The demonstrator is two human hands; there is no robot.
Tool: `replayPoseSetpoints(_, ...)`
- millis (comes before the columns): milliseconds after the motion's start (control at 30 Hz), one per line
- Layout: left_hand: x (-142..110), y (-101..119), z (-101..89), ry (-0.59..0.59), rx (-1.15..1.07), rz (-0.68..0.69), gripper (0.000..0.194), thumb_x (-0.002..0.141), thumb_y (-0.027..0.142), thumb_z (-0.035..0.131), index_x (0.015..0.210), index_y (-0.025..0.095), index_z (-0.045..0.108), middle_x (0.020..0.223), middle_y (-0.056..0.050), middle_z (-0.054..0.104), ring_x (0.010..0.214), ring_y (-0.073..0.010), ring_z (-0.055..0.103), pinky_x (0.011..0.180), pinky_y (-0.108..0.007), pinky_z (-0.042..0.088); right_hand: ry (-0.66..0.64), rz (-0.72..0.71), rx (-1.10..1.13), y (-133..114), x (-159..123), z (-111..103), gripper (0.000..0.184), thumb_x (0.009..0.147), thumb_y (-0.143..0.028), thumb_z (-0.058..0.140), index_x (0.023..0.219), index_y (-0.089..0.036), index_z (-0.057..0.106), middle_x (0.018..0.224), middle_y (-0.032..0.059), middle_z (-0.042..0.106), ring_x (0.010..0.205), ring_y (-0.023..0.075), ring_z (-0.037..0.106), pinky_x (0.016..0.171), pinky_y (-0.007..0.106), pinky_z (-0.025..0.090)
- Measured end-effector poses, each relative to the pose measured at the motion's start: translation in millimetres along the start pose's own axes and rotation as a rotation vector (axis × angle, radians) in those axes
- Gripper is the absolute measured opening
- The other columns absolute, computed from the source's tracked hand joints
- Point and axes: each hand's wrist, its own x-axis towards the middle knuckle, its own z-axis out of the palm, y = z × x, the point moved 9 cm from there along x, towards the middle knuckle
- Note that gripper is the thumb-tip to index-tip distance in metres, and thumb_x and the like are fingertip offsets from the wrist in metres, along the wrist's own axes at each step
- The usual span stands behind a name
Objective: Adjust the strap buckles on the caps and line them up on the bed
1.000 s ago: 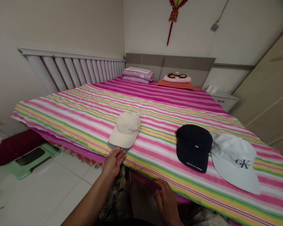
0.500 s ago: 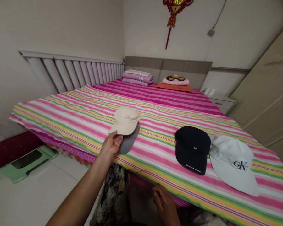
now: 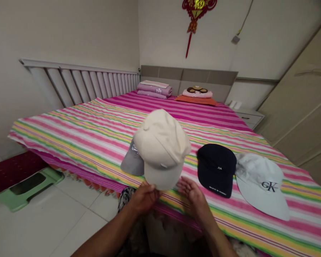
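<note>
L hand [image 3: 146, 195] is pinching the beige round-crowned cloth cap [image 3: 163, 146] by its brim, over the pink-striped bed [image 3: 69, 130]; R hand [image 3: 193, 194] is hanging open beside it (contact unclear). One-sided grip is prob. risking a tip onto the grey cloth cap [image 3: 132, 162] behind. Caps are totalling 4: those two, 1 black cloth cap [image 3: 216, 169], 1 white lettered cloth cap [image 3: 262, 184].

"What did you see of the room?"
"Over my remote feed I saw plain pale walls [image 3: 82, 32], a red ornament [image 3: 193, 26] hanging on the far one."
"Furniture?"
"I made out a bed [image 3: 216, 119] with a grey-brown headboard [image 3: 160, 74], pale upright bars [image 3: 77, 68] to its left, a white nightstand [image 3: 247, 115] to its right."
"Underfoot?"
"Pale tiles [image 3: 75, 214] and a green stool [image 3: 14, 200] showed in dull light."
</note>
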Motion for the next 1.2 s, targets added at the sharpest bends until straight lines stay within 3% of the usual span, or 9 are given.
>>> replayPoseSetpoints(67, -11.4, -34.2, -2.3, -0.051, 0.017, -0.119, 0.031, 0.053, 0.008, 0.070, 0.082, 0.017, 0.063, 0.079, -0.001, 0.068, 0.068, -0.0138, 0.062, 0.057, -0.022, 0.050, -0.009, 0.031, 0.112, -17.3, 16.4, -1.7, 0.075, 0.071, -0.073, 0.027, 0.115, -0.016, 0.048, 0.106, 0.0179, 0.061, 0.093, 0.0296, 0.060, 0.075, 0.045, 0.047)
replayPoseSetpoints(167, -23.6, -62.1, -5.9, -0.081, 0.037, -0.200, 0.035, 0.055, 0.010, 0.070, 0.089, 0.017, 0.063, 0.083, -0.002, 0.068, 0.073, -0.0141, 0.062, 0.062, -0.021, 0.048, 0.074, 0.044, 0.102, -34.7, 28.3, -11.6, 0.083, 0.072, -0.073, 0.009, 0.110, -0.016, 0.055, 0.101, 0.0175, 0.064, 0.094, 0.0302, 0.059, 0.076, 0.049, 0.045)
replayPoseSetpoints(367, -33.2, -83.4, -21.9, -0.132, 0.040, -0.335, 0.032, 0.061, 0.012, 0.067, 0.093, 0.017, 0.063, 0.091, -0.003, 0.067, 0.084, -0.0160, 0.062, 0.075, -0.025, 0.046, 0.098, 0.112, 0.186, -24.5, 24.6, -17.0, 0.056, 0.073, -0.061, 0.039, 0.099, -0.018, 0.062, 0.095, 0.0127, 0.067, 0.098, 0.0304, 0.058, 0.086, 0.051, 0.040)
replayPoseSetpoints(567, -14.1, -74.4, -37.5, -0.197, -0.002, -0.324, 0.034, 0.077, 0.039, 0.053, 0.097, 0.013, 0.061, 0.093, -0.008, 0.067, 0.094, -0.0206, 0.058, 0.090, -0.034, 0.037, 0.078, 0.299, 0.519, -9.3, 8.5, -13.1, 0.035, 0.062, -0.047, 0.063, 0.081, -0.018, 0.067, 0.080, 0.0094, 0.071, 0.094, 0.0317, 0.060, 0.091, 0.050, 0.037)
replayPoseSetpoints(700, 6.7, -59.7, -34.9, -0.190, -0.021, -0.313, 0.038, 0.077, 0.045, 0.051, 0.099, 0.016, 0.061, 0.093, -0.006, 0.067, 0.095, -0.0202, 0.058, 0.095, -0.036, 0.032, 0.032, 0.406, 0.691, -7.4, -3.0, -4.2, 0.028, 0.054, -0.037, 0.073, 0.076, -0.019, 0.070, 0.069, 0.0066, 0.072, 0.089, 0.0305, 0.063, 0.095, 0.045, 0.036)
replayPoseSetpoints(867, 22.5, -24.2, -8.0, -0.206, 0.042, -0.204, 0.027, 0.066, 0.033, 0.066, 0.085, 0.014, 0.065, 0.079, -0.005, 0.069, 0.089, -0.0213, 0.061, 0.092, -0.035, 0.036, 0.031, 0.399, 0.680, -7.4, -12.0, -14.1, 0.020, 0.049, -0.030, 0.077, 0.065, -0.020, 0.069, 0.068, 0.0060, 0.072, 0.085, 0.0308, 0.064, 0.094, 0.045, 0.037)
replayPoseSetpoints(967, 24.4, -3.6, 12.5, -0.214, 0.089, -0.087, 0.027, 0.060, 0.021, 0.071, 0.084, 0.013, 0.065, 0.079, -0.007, 0.069, 0.087, -0.0225, 0.062, 0.088, -0.035, 0.040, 0.060, 0.352, 0.664, -8.4, -15.3, -29.1, 0.022, 0.045, -0.036, 0.078, 0.059, -0.023, 0.068, 0.064, 0.0036, 0.071, 0.075, 0.0295, 0.066, 0.091, 0.044, 0.040)
replayPoseSetpoints(1100, 20.8, 4.2, 36.3, -0.286, 0.134, -0.058, 0.035, 0.055, 0.021, 0.073, 0.087, 0.011, 0.064, 0.080, -0.009, 0.069, 0.083, -0.0236, 0.063, 0.082, -0.035, 0.044, 0.095, 0.316, 0.618, -11.9, -19.2, -44.6, 0.033, 0.044, -0.052, 0.075, 0.064, -0.026, 0.068, 0.062, 0.0021, 0.071, 0.063, 0.0264, 0.067, 0.085, 0.043, 0.045)
replayPoseSetpoints(1200, 16.6, 4.2, 49.5, -0.345, 0.186, -0.095, 0.036, 0.053, 0.021, 0.074, 0.086, 0.009, 0.065, 0.080, -0.011, 0.069, 0.077, -0.0228, 0.064, 0.076, -0.033, 0.047, 0.140, 0.349, 0.556, -12.4, -22.7, -50.2, 0.032, 0.042, -0.039, 0.080, 0.069, -0.025, 0.068, 0.064, 0.0025, 0.071, 0.059, 0.0241, 0.066, 0.076, 0.040, 0.049)
